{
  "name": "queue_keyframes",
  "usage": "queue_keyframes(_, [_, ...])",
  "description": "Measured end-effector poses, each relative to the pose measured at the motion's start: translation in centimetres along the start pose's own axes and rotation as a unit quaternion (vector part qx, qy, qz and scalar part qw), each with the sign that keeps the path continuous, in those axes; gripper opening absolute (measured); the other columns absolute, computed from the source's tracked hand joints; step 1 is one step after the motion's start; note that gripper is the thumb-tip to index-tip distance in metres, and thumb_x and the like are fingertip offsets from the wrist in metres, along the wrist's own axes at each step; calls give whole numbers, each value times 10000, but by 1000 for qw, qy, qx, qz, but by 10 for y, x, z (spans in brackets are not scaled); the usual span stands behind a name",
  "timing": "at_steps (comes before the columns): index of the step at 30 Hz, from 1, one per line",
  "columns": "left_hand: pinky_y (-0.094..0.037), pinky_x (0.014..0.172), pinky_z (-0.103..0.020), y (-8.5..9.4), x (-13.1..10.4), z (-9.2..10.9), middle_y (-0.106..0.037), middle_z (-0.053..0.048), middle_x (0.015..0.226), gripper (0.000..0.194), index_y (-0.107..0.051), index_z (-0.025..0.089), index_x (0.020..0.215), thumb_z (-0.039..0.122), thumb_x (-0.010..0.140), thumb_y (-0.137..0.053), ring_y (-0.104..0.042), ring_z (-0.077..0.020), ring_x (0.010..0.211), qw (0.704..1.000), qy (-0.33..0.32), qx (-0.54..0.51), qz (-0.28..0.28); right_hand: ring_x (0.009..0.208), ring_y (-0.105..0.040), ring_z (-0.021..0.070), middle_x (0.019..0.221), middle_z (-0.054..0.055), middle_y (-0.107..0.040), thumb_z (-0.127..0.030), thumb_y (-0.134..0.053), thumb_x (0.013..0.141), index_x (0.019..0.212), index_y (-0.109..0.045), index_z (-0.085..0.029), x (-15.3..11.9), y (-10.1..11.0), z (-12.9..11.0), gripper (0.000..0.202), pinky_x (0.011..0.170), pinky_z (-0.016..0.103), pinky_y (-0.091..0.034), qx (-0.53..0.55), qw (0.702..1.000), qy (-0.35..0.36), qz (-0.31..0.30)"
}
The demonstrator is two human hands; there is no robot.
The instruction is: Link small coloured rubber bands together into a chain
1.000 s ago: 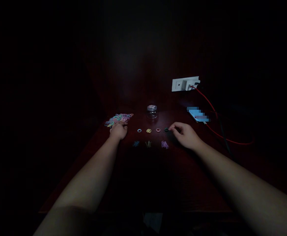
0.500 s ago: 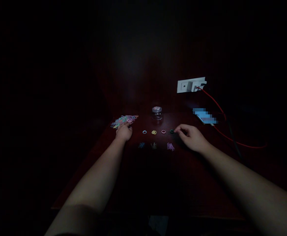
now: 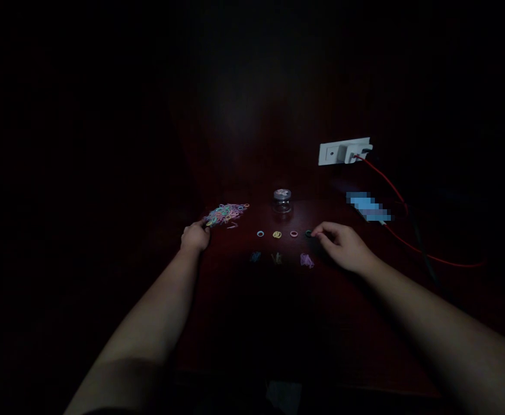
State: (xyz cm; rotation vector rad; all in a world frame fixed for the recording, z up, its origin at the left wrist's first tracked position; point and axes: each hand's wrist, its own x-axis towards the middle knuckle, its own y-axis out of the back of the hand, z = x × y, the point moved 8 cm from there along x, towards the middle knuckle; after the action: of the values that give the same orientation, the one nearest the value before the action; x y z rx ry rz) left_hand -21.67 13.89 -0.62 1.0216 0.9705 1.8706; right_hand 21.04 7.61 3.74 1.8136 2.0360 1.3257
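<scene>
At the left edge of a pile of small multicoloured rubber bands rests my left hand, its visible fingers stretched toward the bands and partly in shadow. My right hand is closed in a pinch at a dark green rubber band on the table. Left of that band, in the same row, lie a pink band, some yellow bands and a light blue band. Nearer me are small heaps of blue bands, dull yellowish bands and purple bands.
A clear lidded jar stands behind the rows on the dark red table. To the right lies a phone with a red cable. Behind it, a white wall socket holds a plug. The surroundings are very dark.
My left hand has drawn back leftward off the pile to its edge; a few bands now show loose in front of it. My right hand stays at the green band. The view has shifted slightly.
</scene>
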Motion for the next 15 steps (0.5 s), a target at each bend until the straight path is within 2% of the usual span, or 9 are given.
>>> queue_keyframes(3, [-450, 945, -430, -3, 3, 1, -633, -119, 1209, 367, -679, 243, 1112, 358, 781, -571, -573, -330, 1106, 1000, 8, -6, 3, 604, -560, 162, 799, 56, -684, -263, -482, 826, 853, -665, -170, 0, 2, 1, 207, 548, 274, -409, -7, 1000, -6, 1])
queue_keyframes(9, [-484, 806, -331, -2, 3, 0, -720, -82, 925, 205, -715, 244, 893, 328, 783, -564, -655, -253, 858, 998, 0, -56, 14, 679, -591, 183, 827, 64, -686, -274, -485, 836, 855, -657, -169, 0, 3, 5, 203, 588, 285, -425, -6, 1000, -6, 3])
queue_keyframes(15, [-479, 758, -259, 1, 3, -8, -724, -63, 897, 248, -705, 208, 944, 342, 798, -557, -654, -184, 801, 989, 2, -144, 44, 676, -593, 180, 830, 63, -690, -289, -483, 845, 858, -656, -165, 0, 1, 6, 213, 586, 280, -431, 0, 1000, -4, -4])
